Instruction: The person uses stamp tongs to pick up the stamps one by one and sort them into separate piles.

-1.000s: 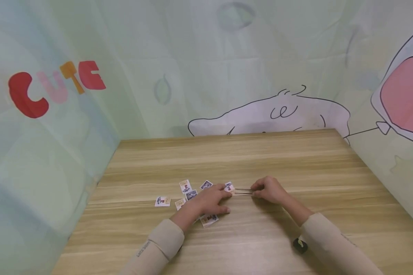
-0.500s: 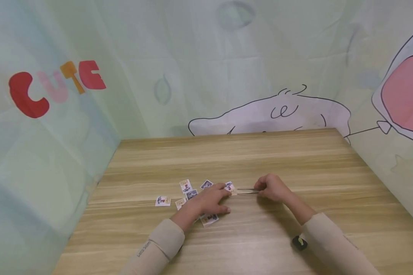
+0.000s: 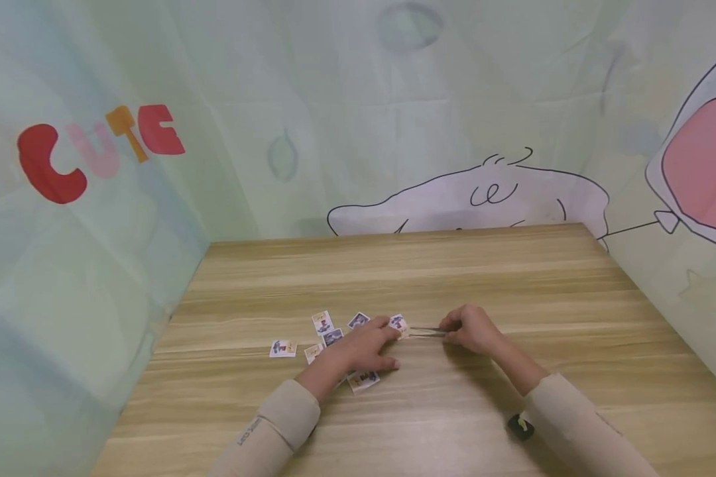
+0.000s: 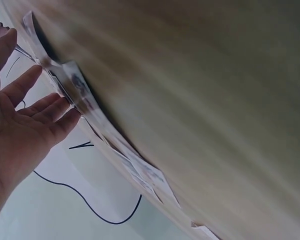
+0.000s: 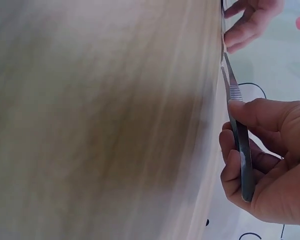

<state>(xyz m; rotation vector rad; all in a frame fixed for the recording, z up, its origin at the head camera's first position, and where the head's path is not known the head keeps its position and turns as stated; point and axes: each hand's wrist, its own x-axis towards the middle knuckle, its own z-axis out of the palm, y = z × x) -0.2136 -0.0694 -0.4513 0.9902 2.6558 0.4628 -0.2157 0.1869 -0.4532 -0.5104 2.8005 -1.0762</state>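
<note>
Several small printed paper cards lie loosely grouped on the wooden table, among them one at the left (image 3: 283,348) and one near the front (image 3: 363,381). My left hand (image 3: 366,346) rests over the group with fingers extended, hiding part of it. Its index fingertip touches the near edge of a card (image 3: 398,323) at the group's right end. My right hand (image 3: 470,329) pinches metal tweezers (image 5: 242,150) between thumb and fingers. The tips of the tweezers point left, slightly apart, and reach that card's right edge. In the left wrist view, a card (image 4: 80,85) curves up from the table.
The wooden table (image 3: 429,271) runs back to a printed cloth backdrop (image 3: 358,132), which also hangs along both sides. A small dark object (image 3: 520,427) shows beside the right sleeve.
My right hand and the tweezers shifted slightly right, then a touch back toward the card. The left hand and the cards have stayed in place.
</note>
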